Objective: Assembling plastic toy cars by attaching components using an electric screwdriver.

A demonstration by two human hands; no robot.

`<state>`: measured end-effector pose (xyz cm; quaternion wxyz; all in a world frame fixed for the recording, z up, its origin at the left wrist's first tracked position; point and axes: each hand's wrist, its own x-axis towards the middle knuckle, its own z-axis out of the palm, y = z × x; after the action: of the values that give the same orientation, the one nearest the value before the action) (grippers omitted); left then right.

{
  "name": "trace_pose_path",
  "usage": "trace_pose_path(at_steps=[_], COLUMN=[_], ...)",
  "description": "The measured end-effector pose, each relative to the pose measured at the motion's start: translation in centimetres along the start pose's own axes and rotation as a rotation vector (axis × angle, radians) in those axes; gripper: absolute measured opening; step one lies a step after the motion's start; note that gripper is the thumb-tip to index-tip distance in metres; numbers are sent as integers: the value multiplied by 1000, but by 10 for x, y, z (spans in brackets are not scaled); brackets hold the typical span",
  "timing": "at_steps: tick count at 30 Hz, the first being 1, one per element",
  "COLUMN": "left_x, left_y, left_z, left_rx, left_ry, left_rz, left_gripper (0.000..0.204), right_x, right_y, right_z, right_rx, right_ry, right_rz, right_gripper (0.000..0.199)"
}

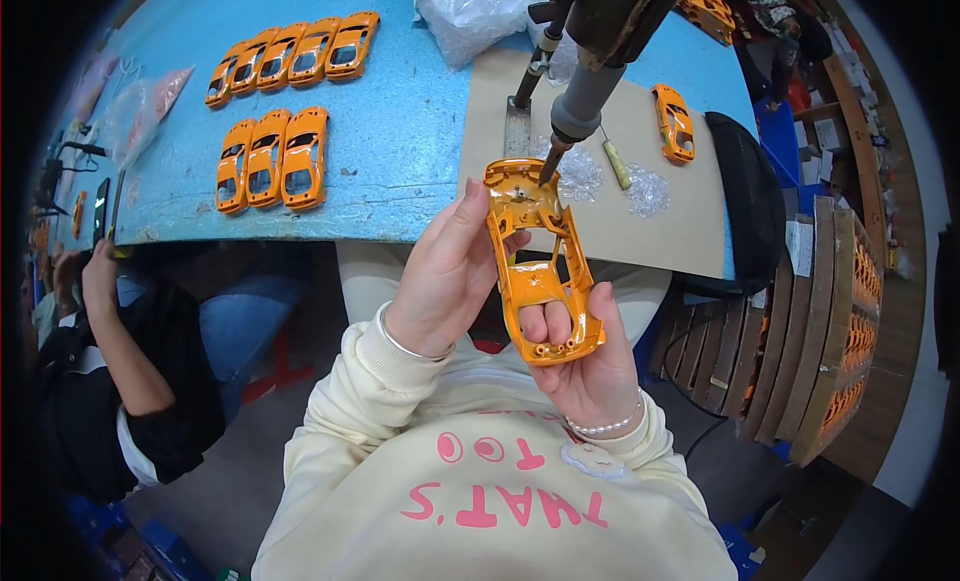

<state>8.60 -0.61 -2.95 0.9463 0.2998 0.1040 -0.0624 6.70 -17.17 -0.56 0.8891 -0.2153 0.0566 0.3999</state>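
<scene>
An orange toy car body shell [537,274], its hollow inside turned up, is held between my two hands just past the table's front edge. My left hand [437,271] closes on its left side near the far end. From below, my right hand [597,366] grips the near end, with fingertips showing through a window opening. The thin tip of a grey and black mounted tool [583,106] points down into the shell's far end; whether it touches cannot be told. Beyond lie piles of small clear plastic pieces [648,194] and a thin tool with a yellow-green handle [616,165].
Orange shells [303,161] stand in two rows on the blue table [400,161]; another shell [674,124] lies on brown board [680,236]. Clear plastic bags [470,21] sit behind. A black bag [745,201] and stacked trays [815,321] are at right. A co-worker's arm [130,341] is at left.
</scene>
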Motion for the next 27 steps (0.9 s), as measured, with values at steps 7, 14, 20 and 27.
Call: trace_pose_path(at_steps=[7,14,20,27], left_x=[2,0,-3,-7], left_y=[-1,-1,0,-4], left_z=[-4,-5,0,-7], left_rx=[26,-20,-43,-14], left_ry=[-28,-20,28,69], left_rz=[-10,-25,-57,-24], left_gripper=[47,45,45,42], right_x=[-2,-3,-4,0], right_y=[1,1,1,3], right_z=[0,-1,-4,-10], right_rx=[16,20,-14,39], right_ry=[17,13,38,88], right_rz=[-2,7,33,66], right_gripper=[59,59,57,54])
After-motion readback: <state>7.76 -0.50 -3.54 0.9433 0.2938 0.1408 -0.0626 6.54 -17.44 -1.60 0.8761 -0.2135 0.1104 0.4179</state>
